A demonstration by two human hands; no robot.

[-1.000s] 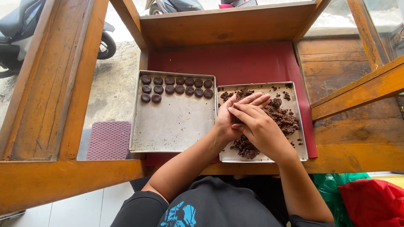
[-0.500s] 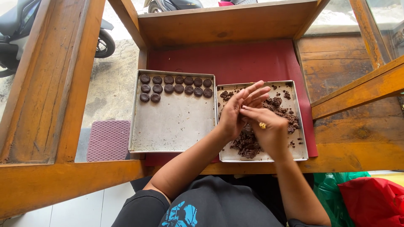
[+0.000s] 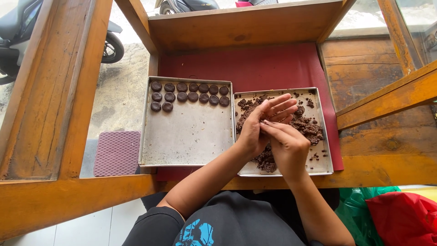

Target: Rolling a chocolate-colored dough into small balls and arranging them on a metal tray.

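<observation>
Dark crumbly dough [image 3: 306, 126] in right metal tray [image 3: 324, 150], near front edge of surface [image 3: 273, 64]. Left hand [image 3: 260, 125] fingers spread, right hand [image 3: 286, 145] curled against its palm, pressing small dough bit; bit itself hidden. Best keep press even, over tray. Left tray [image 3: 191, 136] holds dark discs [image 3: 190, 93] along far edge; nothing blocks.

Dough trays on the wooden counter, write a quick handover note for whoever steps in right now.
Left hand: open, fingers spread, palm against the right hand.
Right hand: curled, fingertips pressed into the left palm; anything between them is hidden.
Both are over the right tray, which holds loose dark crumbly dough.
Left tray: sixteen dark dough discs in rows along the far edge; the rest is bare.
Done: sixteen discs. Left: the loose dough.
</observation>
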